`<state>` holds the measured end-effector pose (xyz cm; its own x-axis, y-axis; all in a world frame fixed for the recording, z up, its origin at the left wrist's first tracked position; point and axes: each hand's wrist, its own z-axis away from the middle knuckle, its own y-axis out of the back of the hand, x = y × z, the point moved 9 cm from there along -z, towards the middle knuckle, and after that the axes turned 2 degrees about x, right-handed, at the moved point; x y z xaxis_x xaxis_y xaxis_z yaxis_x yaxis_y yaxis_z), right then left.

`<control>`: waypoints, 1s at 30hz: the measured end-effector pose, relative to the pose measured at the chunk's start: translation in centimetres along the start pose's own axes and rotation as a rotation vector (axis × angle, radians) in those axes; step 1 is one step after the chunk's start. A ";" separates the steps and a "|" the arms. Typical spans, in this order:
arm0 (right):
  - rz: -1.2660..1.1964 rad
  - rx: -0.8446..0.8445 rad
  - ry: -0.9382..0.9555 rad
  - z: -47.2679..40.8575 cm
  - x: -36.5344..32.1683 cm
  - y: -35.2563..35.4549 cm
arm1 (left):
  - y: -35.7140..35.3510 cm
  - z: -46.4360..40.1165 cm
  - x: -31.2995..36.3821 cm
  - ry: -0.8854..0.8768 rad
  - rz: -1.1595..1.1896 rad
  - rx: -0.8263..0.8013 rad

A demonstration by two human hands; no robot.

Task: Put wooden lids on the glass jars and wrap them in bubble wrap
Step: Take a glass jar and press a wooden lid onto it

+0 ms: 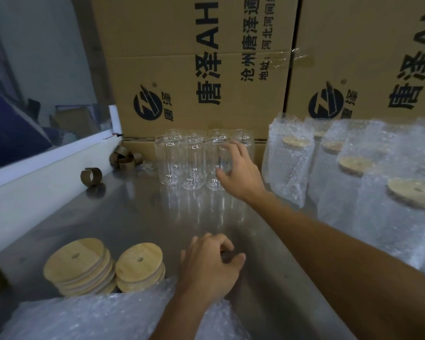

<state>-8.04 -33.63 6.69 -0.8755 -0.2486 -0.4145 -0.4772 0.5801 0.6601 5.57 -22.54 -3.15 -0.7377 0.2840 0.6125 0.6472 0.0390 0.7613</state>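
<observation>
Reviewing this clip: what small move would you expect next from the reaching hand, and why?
Probably the right hand closes on the front-right glass jar and lifts it out of the cluster. Its fingers are spread at that jar but not clearly gripping. The jars bear no lids, while the wooden lids sit stacked near the left hand, which hovers over the table holding nothing.

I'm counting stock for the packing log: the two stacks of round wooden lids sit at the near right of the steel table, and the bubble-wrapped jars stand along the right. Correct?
Not quite. The head view shows the two stacks of round wooden lids at the near left of the steel table, not the right. The bubble-wrapped jars do stand along the right.
</observation>
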 end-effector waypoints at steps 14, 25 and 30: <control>0.271 -0.225 -0.111 -2.1 -0.5 0.2 | 0.3 -0.1 -0.1 -0.017 0.084 0.000; -0.114 -0.059 -0.178 8.4 -2.7 11.9 | 1.7 0.0 0.2 0.048 0.345 0.132; -0.272 -0.107 -0.124 11.7 -5.0 15.0 | 2.1 0.3 1.4 -0.053 0.400 0.115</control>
<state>-9.97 -14.59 11.35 -0.7020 -0.2831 -0.6535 -0.7035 0.4188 0.5742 5.93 -21.78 -0.73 -0.4150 0.3473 0.8409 0.9000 0.0212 0.4354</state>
